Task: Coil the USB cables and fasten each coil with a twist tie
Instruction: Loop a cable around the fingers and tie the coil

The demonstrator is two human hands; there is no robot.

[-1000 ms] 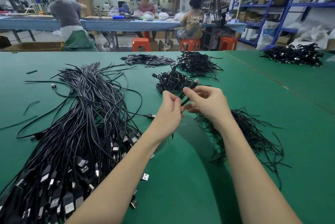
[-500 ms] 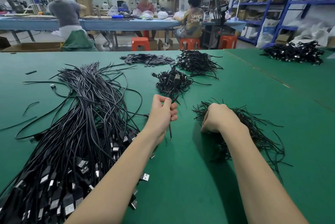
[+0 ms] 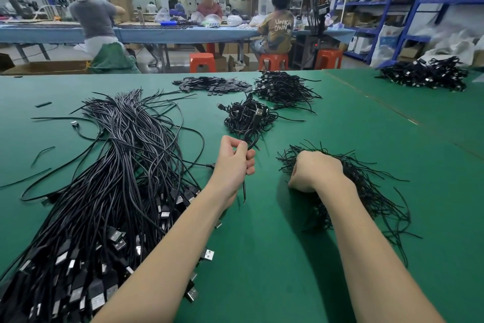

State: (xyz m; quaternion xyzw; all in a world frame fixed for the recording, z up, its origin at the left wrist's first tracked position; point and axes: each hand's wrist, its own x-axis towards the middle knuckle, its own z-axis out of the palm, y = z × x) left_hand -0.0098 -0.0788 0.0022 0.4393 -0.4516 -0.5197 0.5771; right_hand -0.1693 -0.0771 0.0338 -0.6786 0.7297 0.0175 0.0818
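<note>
USB cable (image 3: 248,139), folded into a small bundle, sits in my left hand (image 3: 234,163), whose fingers are curled round it. Its long axis runs roughly upright through the fist: the loops and a plug rise out of the top toward the heap of finished coils (image 3: 248,119), and a thin tail hangs out below the palm toward the green table (image 3: 262,257). My right hand (image 3: 315,172) is down on the pile of twist ties (image 3: 366,186), just to the right of the left hand, knuckles up and fingers curled under. I cannot tell whether it has a tie pinched, since the fingertips are hidden beneath the hand. The relation that matters to me is this: the bundle lies to the left of the right hand and a little above it, close by, with its middle band facing across toward that hand. So I judge the tie should come in sideways, crossing the bundle at right angles to its length. The big sheaf of uncoiled cables (image 3: 117,191) lies further left, nearer my left arm, so that hand should fetch the next one.
</note>
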